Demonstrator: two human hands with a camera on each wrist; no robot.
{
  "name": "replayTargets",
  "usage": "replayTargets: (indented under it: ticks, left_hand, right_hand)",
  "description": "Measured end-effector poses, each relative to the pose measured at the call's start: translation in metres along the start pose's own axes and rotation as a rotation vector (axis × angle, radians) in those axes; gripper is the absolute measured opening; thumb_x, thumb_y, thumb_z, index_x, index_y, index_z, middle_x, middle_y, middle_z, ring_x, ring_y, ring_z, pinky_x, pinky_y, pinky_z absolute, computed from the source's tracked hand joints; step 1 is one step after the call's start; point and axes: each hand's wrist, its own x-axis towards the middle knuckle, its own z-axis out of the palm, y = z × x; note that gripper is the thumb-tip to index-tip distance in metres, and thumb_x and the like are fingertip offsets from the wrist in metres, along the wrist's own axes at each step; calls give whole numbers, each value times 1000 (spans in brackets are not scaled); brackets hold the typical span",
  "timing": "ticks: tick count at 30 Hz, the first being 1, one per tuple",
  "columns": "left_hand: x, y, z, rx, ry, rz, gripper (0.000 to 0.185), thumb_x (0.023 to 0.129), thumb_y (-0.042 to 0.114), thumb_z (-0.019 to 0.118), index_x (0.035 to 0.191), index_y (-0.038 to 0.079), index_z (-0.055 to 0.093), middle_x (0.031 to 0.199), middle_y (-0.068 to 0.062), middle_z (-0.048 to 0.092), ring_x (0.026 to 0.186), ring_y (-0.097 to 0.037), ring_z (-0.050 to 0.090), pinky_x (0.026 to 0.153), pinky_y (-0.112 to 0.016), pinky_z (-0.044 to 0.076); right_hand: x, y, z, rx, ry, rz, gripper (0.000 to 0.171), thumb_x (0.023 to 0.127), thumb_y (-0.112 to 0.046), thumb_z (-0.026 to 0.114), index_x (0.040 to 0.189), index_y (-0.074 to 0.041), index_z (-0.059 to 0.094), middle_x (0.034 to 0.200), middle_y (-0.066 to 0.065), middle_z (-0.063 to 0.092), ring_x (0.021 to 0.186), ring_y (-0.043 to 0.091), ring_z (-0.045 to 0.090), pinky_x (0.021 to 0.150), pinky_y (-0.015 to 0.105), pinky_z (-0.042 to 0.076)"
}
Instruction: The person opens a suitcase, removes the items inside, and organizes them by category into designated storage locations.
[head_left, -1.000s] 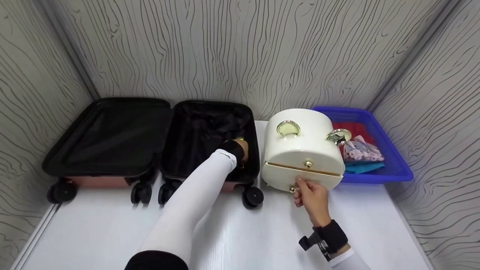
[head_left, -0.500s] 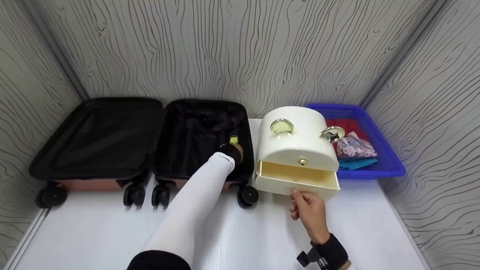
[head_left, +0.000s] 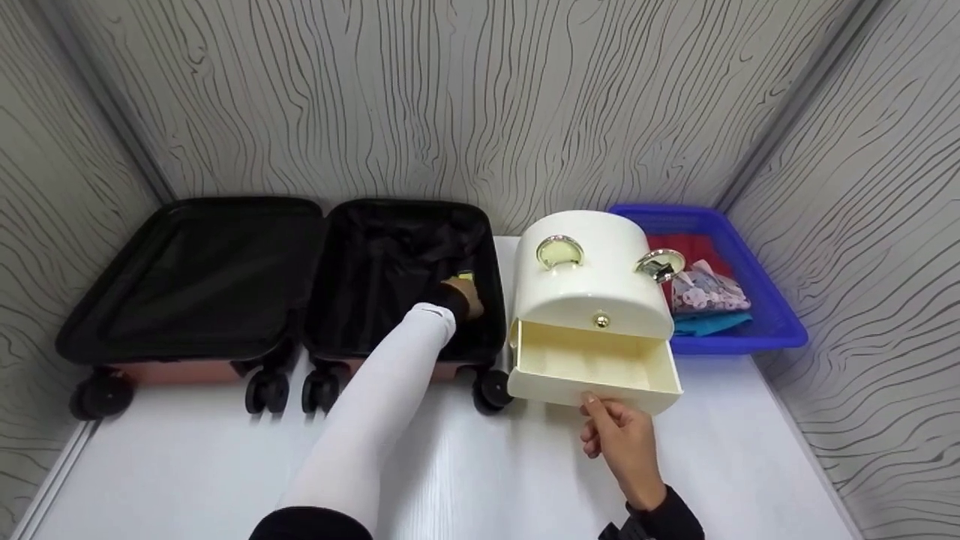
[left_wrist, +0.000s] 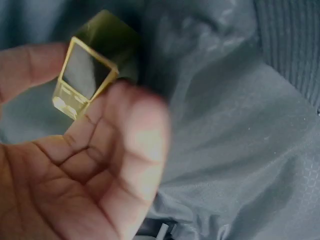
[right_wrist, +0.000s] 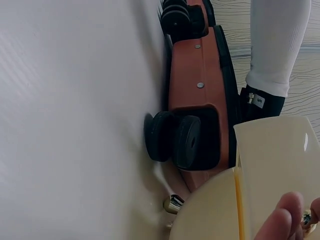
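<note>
Left-wrist footage shows a small clear yellow-green plastic box [left_wrist: 89,70] pinched between the thumb and fingers [left_wrist: 30,65] of the left hand [head_left: 465,294], low inside the right half of the open black-lined pink suitcase [head_left: 405,255]. The bottom drawer [head_left: 592,367] of the cream rounded jewellery box [head_left: 585,277] is drawn out, its knob apparently held by the curled right hand [head_left: 619,439], though the grip itself is hidden. Lifting the box clear and across to the drawer is judged the next demand.
</note>
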Motion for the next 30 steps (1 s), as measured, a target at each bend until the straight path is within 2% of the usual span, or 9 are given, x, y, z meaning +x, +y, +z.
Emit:
replayTargets:
  ticks: [3,4,8,11,14,19,24,27,30]
  left_hand:
    - [-6,-1,-12,-19,16,45,41,98,33,66,118,0,79,132,-21,76,123,-34,72,106,-43,59]
    - [-37,9,-35,-38,2,58,37,97,29,68,116,-1,80,129,-20,77,118,-33,73,103,-42,60]
    - [-59,13,-57,-130,11,125,17,85,20,78,80,5,75,80,-11,76,67,-20,69,63,-31,60]
    - [-68,19,-76,-199,-35,150,22,84,16,79,67,11,65,63,-3,65,47,-12,60,47,-23,51]
    - [-83,27,-95,-229,-88,187,27,86,16,80,64,13,65,58,-1,64,44,-11,62,45,-23,52]
    - [-115,44,-120,-208,-192,315,26,89,17,79,65,14,69,56,2,64,48,-10,62,48,-23,54]
    - [-143,76,-121,-130,-275,515,18,93,16,76,77,13,71,60,5,62,52,-7,57,52,-22,49]
    - [-156,100,-111,-27,-266,624,17,94,16,75,78,17,69,65,9,60,59,-6,55,56,-21,46]
    - [-163,122,-98,108,-230,685,29,94,18,73,68,20,60,63,12,53,61,-8,49,57,-22,39]
  right_hand:
    - [-1,1,-2,-10,4,5,29,109,-17,67,97,9,75,62,6,64,48,14,59,50,27,56]
    - [-1,2,-3,-14,4,6,29,109,-17,67,96,8,75,62,6,64,48,14,59,51,27,56]
    - [-2,3,-5,-23,6,6,29,109,-17,67,96,8,75,62,6,64,48,14,59,51,26,56]
    - [-4,3,-6,-19,7,7,29,109,-16,67,96,8,75,62,5,64,48,14,59,51,26,56]
    - [-6,3,-7,-16,8,8,29,109,-16,67,96,9,75,61,5,64,48,14,59,51,26,55]
    - [-8,6,-7,-19,9,10,29,109,-15,66,97,9,75,62,6,64,48,14,60,51,26,56]
    - [-9,6,-8,-19,13,8,29,109,-14,65,97,10,75,62,5,64,48,14,60,51,26,56]
    - [-9,6,-9,-16,12,8,29,110,-14,65,97,10,74,62,6,64,48,14,60,51,27,56]
    - [-8,5,-9,-16,10,17,30,110,-15,65,98,11,74,63,6,64,49,14,60,51,27,56]
